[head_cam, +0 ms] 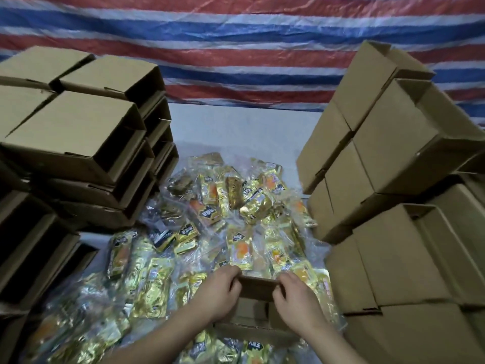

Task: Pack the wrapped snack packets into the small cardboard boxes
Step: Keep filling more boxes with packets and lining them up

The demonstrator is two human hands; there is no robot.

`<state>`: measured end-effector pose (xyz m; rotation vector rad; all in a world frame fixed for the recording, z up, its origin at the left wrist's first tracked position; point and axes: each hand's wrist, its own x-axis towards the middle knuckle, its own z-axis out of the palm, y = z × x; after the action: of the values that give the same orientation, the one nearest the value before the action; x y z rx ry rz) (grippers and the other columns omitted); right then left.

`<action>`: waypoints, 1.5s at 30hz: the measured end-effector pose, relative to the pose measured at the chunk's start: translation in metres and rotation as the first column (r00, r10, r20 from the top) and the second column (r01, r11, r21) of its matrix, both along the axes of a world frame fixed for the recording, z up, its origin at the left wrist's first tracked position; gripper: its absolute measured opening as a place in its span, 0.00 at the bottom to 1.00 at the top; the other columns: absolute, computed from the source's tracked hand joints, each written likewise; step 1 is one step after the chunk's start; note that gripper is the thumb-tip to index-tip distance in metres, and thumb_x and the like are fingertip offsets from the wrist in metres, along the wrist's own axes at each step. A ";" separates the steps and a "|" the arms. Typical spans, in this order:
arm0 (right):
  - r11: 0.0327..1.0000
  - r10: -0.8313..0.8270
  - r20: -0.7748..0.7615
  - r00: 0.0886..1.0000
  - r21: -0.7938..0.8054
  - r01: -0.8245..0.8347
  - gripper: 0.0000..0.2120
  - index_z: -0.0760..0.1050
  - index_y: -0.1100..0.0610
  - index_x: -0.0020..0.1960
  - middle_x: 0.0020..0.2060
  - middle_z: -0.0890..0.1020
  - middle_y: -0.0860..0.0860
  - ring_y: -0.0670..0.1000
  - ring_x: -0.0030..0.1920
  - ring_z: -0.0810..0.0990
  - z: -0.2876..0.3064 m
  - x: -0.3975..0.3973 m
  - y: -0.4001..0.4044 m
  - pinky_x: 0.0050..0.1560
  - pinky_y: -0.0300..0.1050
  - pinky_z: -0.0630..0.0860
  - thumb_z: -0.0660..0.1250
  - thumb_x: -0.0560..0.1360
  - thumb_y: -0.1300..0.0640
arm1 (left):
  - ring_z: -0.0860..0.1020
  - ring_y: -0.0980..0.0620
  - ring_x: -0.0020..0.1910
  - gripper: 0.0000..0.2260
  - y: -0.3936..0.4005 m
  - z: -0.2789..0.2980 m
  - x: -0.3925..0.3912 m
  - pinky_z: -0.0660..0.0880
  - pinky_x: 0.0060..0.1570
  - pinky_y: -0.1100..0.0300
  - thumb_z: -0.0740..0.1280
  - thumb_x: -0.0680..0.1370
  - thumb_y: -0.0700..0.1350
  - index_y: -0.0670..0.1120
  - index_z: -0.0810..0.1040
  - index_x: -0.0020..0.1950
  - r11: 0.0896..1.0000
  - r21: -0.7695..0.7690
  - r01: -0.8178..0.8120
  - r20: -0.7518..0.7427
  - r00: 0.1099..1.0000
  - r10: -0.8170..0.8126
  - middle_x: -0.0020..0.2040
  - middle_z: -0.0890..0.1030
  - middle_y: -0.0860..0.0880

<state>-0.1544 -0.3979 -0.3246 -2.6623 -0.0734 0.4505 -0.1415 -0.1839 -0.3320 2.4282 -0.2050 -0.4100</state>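
1. A striped tarp hangs behind a pale tabletop.
2. Stacks of cardboard boxes flank the work: an open-sided stack on the left and a closed-looking stack on the right.
3. A heap of snack packets in gold wrappers, clear-edged with orange and dark labels, covers the middle and near tabletop.
4. One small box sits on the packets closest to the person, plain brown; whether anything is inside cannot be seen.
5. The left hand and right hand each curl their fingers over the box's far flap, gripping it.
6. To do this well, I judge: fold the flap evenly with both hands, keeping loose wrapper edges clear of the seam.
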 end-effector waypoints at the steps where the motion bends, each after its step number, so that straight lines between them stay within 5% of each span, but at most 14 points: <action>1: 1.000 -0.007 -0.004 1.000 0.006 0.007 0.08 0.73 0.51 0.51 0.47 0.75 0.45 0.48 0.47 0.76 0.000 0.002 0.000 0.49 0.49 0.75 0.57 0.79 0.51 | 0.73 0.57 0.47 0.08 0.000 -0.001 0.001 0.67 0.46 0.63 0.58 0.81 0.47 0.52 0.76 0.54 1.000 -0.006 -0.001 0.001 1.000 0.001 0.49 0.74 0.56; 8: 0.999 0.029 0.000 1.000 -0.027 -0.029 0.16 0.75 0.49 0.52 0.44 0.76 0.43 0.47 0.46 0.75 0.005 -0.002 -0.006 0.52 0.46 0.73 0.55 0.77 0.41 | 0.76 0.57 0.42 0.09 -0.001 0.004 0.002 0.72 0.41 0.58 0.58 0.81 0.51 0.52 0.76 0.47 0.999 -0.039 -0.011 -0.066 0.998 0.008 0.43 0.77 0.55; 13: 1.000 0.017 0.050 0.999 -0.007 -0.017 0.23 0.79 0.49 0.57 0.49 0.81 0.44 0.47 0.51 0.77 0.014 0.009 -0.005 0.57 0.46 0.72 0.53 0.78 0.36 | 0.76 0.52 0.36 0.15 0.004 0.006 0.041 0.74 0.41 0.55 0.59 0.83 0.54 0.47 0.75 0.43 0.965 -0.097 -0.242 -0.141 0.963 0.228 0.37 0.78 0.50; 16: 0.999 -0.032 0.088 0.996 0.025 0.030 0.23 0.78 0.51 0.61 0.54 0.81 0.46 0.49 0.56 0.78 0.020 0.020 -0.005 0.59 0.47 0.73 0.55 0.79 0.39 | 0.80 0.48 0.48 0.20 -0.007 -0.005 0.081 0.72 0.43 0.57 0.58 0.82 0.58 0.44 0.75 0.62 0.958 0.136 -0.254 -0.189 0.942 0.277 0.51 0.82 0.46; 18: 0.997 -0.060 0.092 0.994 0.043 0.056 0.22 0.79 0.52 0.61 0.54 0.81 0.47 0.49 0.56 0.78 0.024 0.027 -0.006 0.59 0.48 0.73 0.56 0.80 0.39 | 0.81 0.48 0.49 0.27 -0.019 -0.018 0.102 0.70 0.41 0.59 0.58 0.81 0.61 0.41 0.73 0.69 0.937 0.290 -0.195 -0.246 0.931 0.269 0.50 0.83 0.46; 20: 0.992 -0.097 0.080 0.992 0.084 0.091 0.21 0.79 0.52 0.60 0.54 0.81 0.46 0.49 0.55 0.78 0.029 0.035 -0.007 0.57 0.48 0.74 0.56 0.80 0.39 | 0.80 0.50 0.42 0.26 -0.030 -0.031 0.117 0.72 0.40 0.58 0.59 0.79 0.64 0.42 0.78 0.58 0.914 0.384 -0.129 -0.284 0.926 0.250 0.39 0.81 0.50; 23: 0.979 -0.158 0.081 0.984 0.145 0.145 0.18 0.79 0.52 0.57 0.51 0.81 0.45 0.49 0.53 0.78 0.035 0.047 -0.010 0.54 0.47 0.74 0.57 0.81 0.41 | 0.79 0.50 0.41 0.26 -0.046 -0.043 0.138 0.74 0.41 0.56 0.60 0.76 0.67 0.44 0.79 0.45 0.873 0.486 -0.023 -0.297 0.936 0.191 0.35 0.78 0.50; 27: 0.970 -0.198 0.068 0.978 0.155 0.185 0.19 0.79 0.52 0.58 0.52 0.80 0.45 0.48 0.53 0.78 0.032 0.048 -0.021 0.53 0.47 0.74 0.57 0.81 0.41 | 0.79 0.47 0.52 0.34 -0.066 -0.065 0.142 0.76 0.50 0.54 0.61 0.75 0.70 0.41 0.78 0.60 0.801 0.586 0.120 -0.320 0.943 0.093 0.49 0.79 0.46; 32: 0.968 -0.188 0.041 0.981 0.174 0.178 0.16 0.79 0.51 0.56 0.51 0.80 0.45 0.46 0.52 0.78 0.026 0.049 -0.030 0.54 0.46 0.75 0.58 0.81 0.43 | 0.71 0.41 0.70 0.48 -0.070 -0.085 0.137 0.75 0.64 0.51 0.73 0.74 0.58 0.36 0.50 0.80 0.885 0.460 -0.073 -0.424 0.858 0.291 0.75 0.66 0.40; 35: 0.966 -0.198 0.010 0.980 0.173 0.193 0.14 0.79 0.52 0.55 0.50 0.80 0.45 0.46 0.52 0.77 0.024 0.052 -0.031 0.53 0.45 0.75 0.59 0.81 0.45 | 0.77 0.42 0.61 0.45 -0.070 -0.077 0.139 0.79 0.48 0.56 0.72 0.73 0.44 0.37 0.46 0.79 0.912 0.381 -0.150 -0.455 0.828 0.327 0.69 0.73 0.41; 38: 0.953 -0.226 -0.026 0.974 0.203 0.227 0.11 0.79 0.49 0.51 0.47 0.79 0.42 0.41 0.49 0.77 0.026 0.054 -0.030 0.49 0.39 0.74 0.60 0.81 0.46 | 0.81 0.47 0.49 0.39 -0.065 -0.065 0.136 0.75 0.29 0.60 0.70 0.74 0.44 0.41 0.51 0.78 0.932 0.298 -0.205 -0.458 0.826 0.328 0.58 0.76 0.44; 41: 0.888 -0.306 -0.090 0.948 0.332 0.318 0.07 0.77 0.45 0.46 0.43 0.81 0.42 0.41 0.45 0.79 0.034 0.063 -0.023 0.45 0.37 0.75 0.62 0.80 0.48 | 0.80 0.52 0.38 0.37 -0.056 -0.040 0.137 0.74 0.26 0.61 0.70 0.76 0.47 0.45 0.52 0.78 0.952 0.101 -0.288 -0.452 0.839 0.302 0.49 0.76 0.48; 43: 0.799 -0.377 -0.174 0.910 0.436 0.415 0.03 0.76 0.42 0.52 0.48 0.81 0.40 0.41 0.49 0.79 0.041 0.071 -0.016 0.44 0.34 0.74 0.63 0.80 0.46 | 0.77 0.53 0.33 0.35 -0.051 -0.015 0.134 0.73 0.26 0.61 0.71 0.76 0.47 0.46 0.54 0.77 0.948 -0.051 -0.313 -0.419 0.868 0.265 0.46 0.76 0.49; 45: 0.680 -0.423 -0.291 0.858 0.525 0.512 0.17 0.72 0.46 0.65 0.56 0.78 0.40 0.41 0.56 0.77 0.050 0.081 -0.008 0.52 0.38 0.75 0.65 0.78 0.41 | 0.77 0.54 0.32 0.35 -0.051 0.014 0.129 0.72 0.28 0.61 0.70 0.75 0.49 0.48 0.56 0.77 0.941 -0.167 -0.294 -0.344 0.912 0.224 0.47 0.78 0.48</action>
<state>-0.0732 -0.4055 -0.2746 -1.9175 0.4466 0.3683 -0.0128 -0.2344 -0.3182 2.1013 0.2069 -0.6188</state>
